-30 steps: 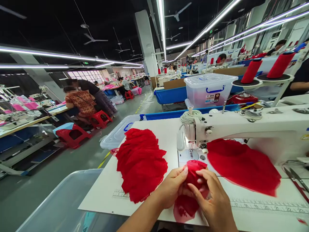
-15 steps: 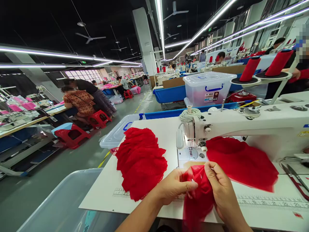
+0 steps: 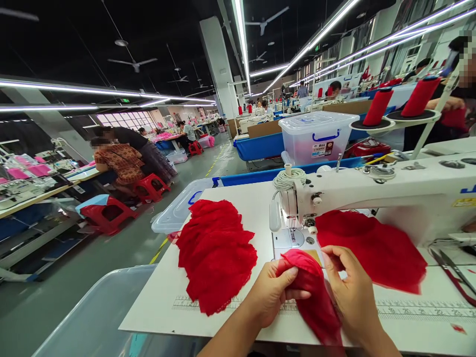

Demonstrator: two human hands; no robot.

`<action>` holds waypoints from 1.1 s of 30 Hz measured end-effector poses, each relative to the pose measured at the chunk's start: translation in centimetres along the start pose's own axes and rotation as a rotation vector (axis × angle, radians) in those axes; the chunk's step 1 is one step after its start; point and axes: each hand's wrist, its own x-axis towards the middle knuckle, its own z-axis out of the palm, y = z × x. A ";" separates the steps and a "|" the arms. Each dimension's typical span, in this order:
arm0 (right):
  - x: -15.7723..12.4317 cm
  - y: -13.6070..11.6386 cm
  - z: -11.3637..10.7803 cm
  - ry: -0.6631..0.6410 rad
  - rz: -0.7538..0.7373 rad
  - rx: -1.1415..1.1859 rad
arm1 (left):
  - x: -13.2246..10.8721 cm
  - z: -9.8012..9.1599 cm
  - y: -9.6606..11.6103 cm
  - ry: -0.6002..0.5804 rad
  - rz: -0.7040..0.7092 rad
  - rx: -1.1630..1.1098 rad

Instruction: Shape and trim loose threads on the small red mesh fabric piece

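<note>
My left hand [image 3: 273,287] grips a thin, sheer red fabric piece [image 3: 310,282] between thumb and fingers, in front of the sewing machine [image 3: 357,191]. The piece is folded over, and its lower end hangs down past the table's front edge. Close by its right side, my right hand [image 3: 351,287] has thumb and forefinger pinched together; what is between them, if anything, is too small to make out. To the left lies an overlapping pile of red fabric pieces [image 3: 217,258]. More red fabric [image 3: 372,253] lies flat under the machine arm.
Scissors [image 3: 451,272] rest at the right, beyond a ruler strip [image 3: 420,311] along the white table [image 3: 148,312]. A clear plastic bin [image 3: 92,317] stands below left. Red thread cones [image 3: 378,108] stand behind the machine. Co-workers sit and stand further off.
The red piece has been turned and folded over my left fingers, its tail now slanting to the right. My right hand has shifted slightly right, away from the fabric's top.
</note>
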 end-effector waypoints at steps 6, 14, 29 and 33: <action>-1.1 -1.7 -0.6 -0.119 -0.372 -0.026 | -0.2 0.5 -0.3 -0.010 0.071 0.096; -1.2 -2.4 0.7 -0.203 -0.369 -0.091 | -0.3 0.5 -0.9 -0.015 0.272 0.309; -1.3 -2.5 0.5 -0.309 -0.102 0.147 | -0.4 0.0 -1.1 0.021 0.297 0.414; -1.4 -2.0 0.2 -0.324 0.368 0.465 | -0.6 -0.4 -0.8 0.012 0.270 0.422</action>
